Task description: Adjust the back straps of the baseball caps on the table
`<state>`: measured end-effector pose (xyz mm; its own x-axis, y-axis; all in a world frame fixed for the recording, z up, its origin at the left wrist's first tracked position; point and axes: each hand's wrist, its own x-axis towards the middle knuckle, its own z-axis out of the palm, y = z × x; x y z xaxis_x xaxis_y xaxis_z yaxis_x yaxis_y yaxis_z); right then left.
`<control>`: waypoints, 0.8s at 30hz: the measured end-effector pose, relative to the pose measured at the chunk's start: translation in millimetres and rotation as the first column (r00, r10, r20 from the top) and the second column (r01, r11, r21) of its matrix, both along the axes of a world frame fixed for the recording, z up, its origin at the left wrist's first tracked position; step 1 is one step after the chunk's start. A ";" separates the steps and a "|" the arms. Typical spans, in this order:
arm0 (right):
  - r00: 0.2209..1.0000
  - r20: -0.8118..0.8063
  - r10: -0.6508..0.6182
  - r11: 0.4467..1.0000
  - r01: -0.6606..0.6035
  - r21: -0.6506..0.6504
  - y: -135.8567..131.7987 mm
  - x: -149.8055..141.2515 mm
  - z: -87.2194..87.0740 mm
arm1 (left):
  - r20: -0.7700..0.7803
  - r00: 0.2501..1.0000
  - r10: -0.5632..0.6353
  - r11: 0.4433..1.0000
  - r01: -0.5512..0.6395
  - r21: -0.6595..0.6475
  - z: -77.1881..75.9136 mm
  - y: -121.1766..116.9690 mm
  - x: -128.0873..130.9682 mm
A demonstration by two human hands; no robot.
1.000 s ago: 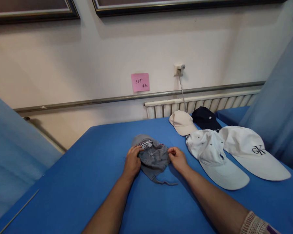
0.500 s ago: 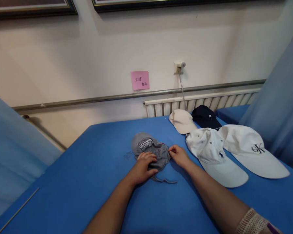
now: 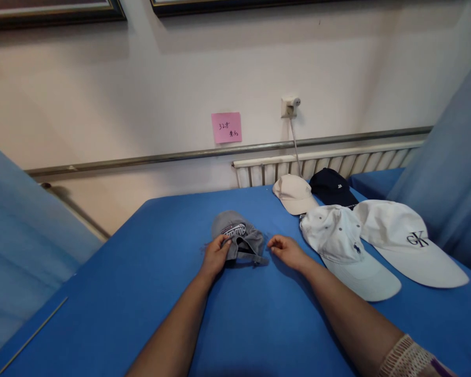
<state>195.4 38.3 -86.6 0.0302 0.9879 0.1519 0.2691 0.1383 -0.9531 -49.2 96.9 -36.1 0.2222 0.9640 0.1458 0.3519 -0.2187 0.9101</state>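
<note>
A grey cap [image 3: 237, 235] with white lettering lies folded up on the blue table [image 3: 149, 272], its strap at the near edge. My left hand [image 3: 215, 255] is closed on the cap's left side, fingers curled over the fabric. To the right of the cap, just apart from its strap end, my right hand [image 3: 286, 250] rests on the cloth with its fingers curled and pinched together; whether they hold anything I cannot make out.
To the right lie two white caps [image 3: 347, 251] [image 3: 408, 243], with a beige cap [image 3: 294, 193] and a dark navy cap [image 3: 332, 187] behind them. A radiator [image 3: 329, 162], a wall plug [image 3: 289, 106] and a pink note [image 3: 226, 127] are at the back. Blue curtains hang on both sides.
The grey cap's back half has been folded up onto itself, so it is smaller now. My left hand moved from on top of the cap to its left side. My right hand shifted slightly off the cap.
</note>
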 end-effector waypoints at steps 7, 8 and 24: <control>0.963 0.210 0.168 0.952 -0.213 0.220 -22.4 -17.8 27.4 | 0.340 0.937 0.079 0.973 0.003 -0.232 4.5 -6.6 5.7; 0.954 0.241 0.179 0.937 -0.240 0.255 -26.1 -20.8 32.5 | 0.407 0.907 0.105 0.959 0.016 -0.284 5.7 -8.5 6.4; 0.959 0.284 0.025 0.854 -0.168 0.492 -45.3 -39.5 54.1 | 0.509 0.857 0.078 0.733 0.297 -0.612 12.5 -31.0 17.2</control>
